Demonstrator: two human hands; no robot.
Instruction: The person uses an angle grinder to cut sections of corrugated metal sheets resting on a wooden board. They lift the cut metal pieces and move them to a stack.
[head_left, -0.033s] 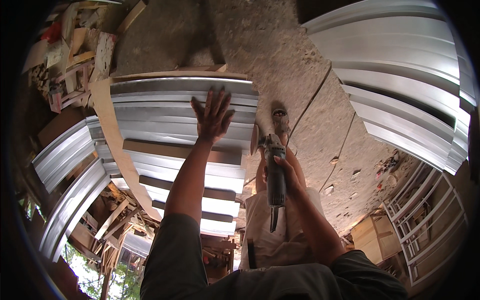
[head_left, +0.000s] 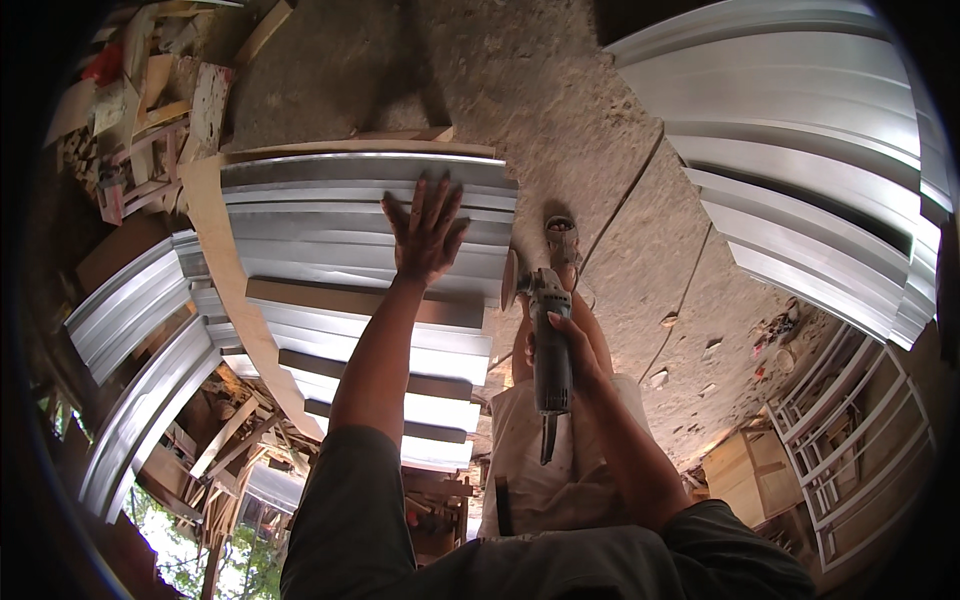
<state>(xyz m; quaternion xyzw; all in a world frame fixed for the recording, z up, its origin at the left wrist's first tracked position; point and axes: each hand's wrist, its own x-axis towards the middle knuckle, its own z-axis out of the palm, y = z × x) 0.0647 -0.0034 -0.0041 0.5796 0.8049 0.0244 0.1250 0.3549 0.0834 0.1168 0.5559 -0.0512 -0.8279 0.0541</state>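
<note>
Left hand flat on ribbed metal, angle grinder gripped at its edge

The left hand (head_left: 428,235) lies palm down with its fingers spread, pressed to the upper right part of a ribbed metal sheet (head_left: 300,240). The right hand (head_left: 568,340) is closed around the body of a dark angle grinder (head_left: 552,370), whose head points away from the person and whose tapered cord end points back toward the lap. The grinder's disc (head_left: 510,282) stands on edge just beside the right edge of the sheet; whether it touches the metal, I cannot tell.

The sheet is in front of the person and to the left, with a wooden board (head_left: 208,200) running along its left side and a wooden strip (head_left: 350,150) along its far edge. Past the grinder, a foot in a sandal (head_left: 562,238) rests on the rough concrete floor (head_left: 630,270), and light-coloured trousers (head_left: 520,430) cover the person's lap.

Farther out, more ribbed sheets (head_left: 790,110) lie at the upper right. At the lower right are a wooden box (head_left: 745,475) and a white barred frame (head_left: 815,470). Scrap wood (head_left: 150,110) is heaped at the upper left.
</note>
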